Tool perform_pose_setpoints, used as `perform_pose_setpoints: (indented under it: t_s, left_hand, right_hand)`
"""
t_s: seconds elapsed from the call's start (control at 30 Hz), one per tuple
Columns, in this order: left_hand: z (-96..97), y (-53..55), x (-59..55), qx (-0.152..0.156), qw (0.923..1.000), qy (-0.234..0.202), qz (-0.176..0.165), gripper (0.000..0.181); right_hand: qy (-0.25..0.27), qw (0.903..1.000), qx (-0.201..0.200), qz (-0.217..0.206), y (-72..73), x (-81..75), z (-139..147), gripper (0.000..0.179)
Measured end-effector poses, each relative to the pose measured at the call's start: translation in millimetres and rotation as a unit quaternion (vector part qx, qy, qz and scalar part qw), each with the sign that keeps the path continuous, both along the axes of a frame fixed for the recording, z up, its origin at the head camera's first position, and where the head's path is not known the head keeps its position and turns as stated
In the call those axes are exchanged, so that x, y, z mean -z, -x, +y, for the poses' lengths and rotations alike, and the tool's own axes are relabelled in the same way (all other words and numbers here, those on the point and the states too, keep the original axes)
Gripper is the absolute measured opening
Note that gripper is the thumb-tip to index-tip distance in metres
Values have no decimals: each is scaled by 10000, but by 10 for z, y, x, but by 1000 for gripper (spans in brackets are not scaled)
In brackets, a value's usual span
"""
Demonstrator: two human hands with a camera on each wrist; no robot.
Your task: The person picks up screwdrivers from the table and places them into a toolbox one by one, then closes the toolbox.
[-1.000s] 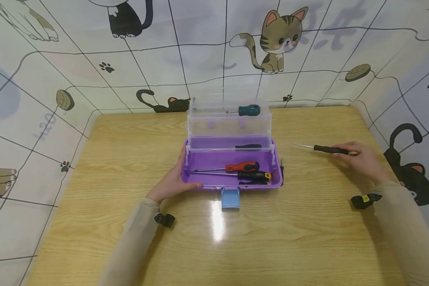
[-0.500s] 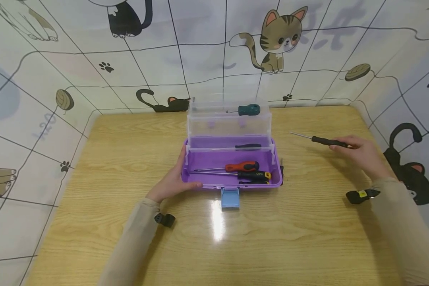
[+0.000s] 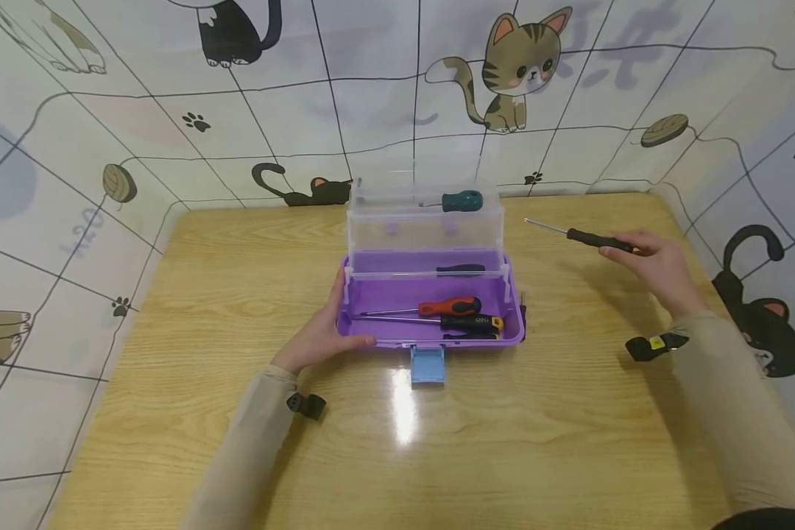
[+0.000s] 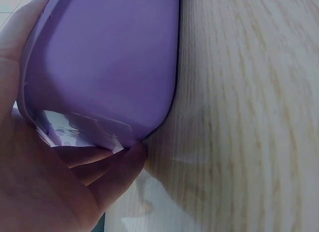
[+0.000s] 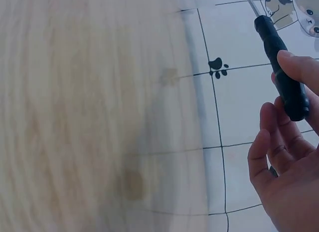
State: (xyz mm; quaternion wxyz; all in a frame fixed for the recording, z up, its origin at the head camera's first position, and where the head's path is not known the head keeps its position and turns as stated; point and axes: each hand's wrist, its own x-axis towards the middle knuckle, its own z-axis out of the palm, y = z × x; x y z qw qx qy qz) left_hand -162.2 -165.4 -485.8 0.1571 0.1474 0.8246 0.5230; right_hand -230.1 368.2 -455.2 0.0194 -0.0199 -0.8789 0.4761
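Observation:
A black-handled screwdriver point(image 3: 599, 239) is pinched by the handle between thumb and fingers of my right hand point(image 3: 659, 269), above the table right of the purple toolbox point(image 3: 387, 291). Its thin shaft points left. In the right wrist view the other fingers of my right hand point(image 5: 289, 167) curl loosely below the handle point(image 5: 284, 82). My left hand point(image 3: 318, 335) grips the toolbox's left end, thumb along the front rim; the left wrist view has the fingers around the purple end wall point(image 4: 114, 62). Inside lie a red-and-black screwdriver point(image 3: 449, 307) and a black-and-yellow one point(image 3: 472, 324).
A teal screwdriver point(image 3: 462, 201) lies in the raised clear tray point(image 3: 371, 232). A black handle point(image 3: 460, 270) lies at the box's back. The blue latch point(image 3: 427, 366) hangs open in front. A thin dark tool point(image 3: 523, 322) is beside the box's right end. Cat-patterned walls surround the table.
My right hand has moved up in the view and somewhat left, carrying the black screwdriver toward the table's back. The left hand and the toolbox have stayed in place.

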Motion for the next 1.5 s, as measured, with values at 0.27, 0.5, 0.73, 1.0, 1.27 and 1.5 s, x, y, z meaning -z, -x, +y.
perform_pose_setpoints:
  t_s: [0.27, 0.5, 0.73, 1.0, 1.27, 1.5]
  left_hand:
    - [-1, -1, 1, 8, 10000, -77, -30, 131]
    - [-17, -13, -2, -47, 9999, -104, -105, 130]
    - [-3, -13, -29, 71, 9998, -188, 67, 130]
    - [-5, -15, -29, 16, 10000, -84, -36, 130]
    - [1, -8, -29, 90, 9999, -101, 81, 130]
    - [3, -6, -18, 65, 9999, -83, 16, 130]
  right_hand:
    - [158, 9998, -81, 64, 111, -120, -162, 44]
    - [79, 9997, -172, 130, 284, -276, -379, 44]
    - [92, 9967, -564, 583, 457, -417, -576, 37]
    - [-27, 9934, -934, 669, 574, -529, -761, 38]
    - [-177, 9926, -1117, 443, 708, -593, -927, 45]
    - [-206, 9901, -1344, 335, 801, -651, -1042, 45]
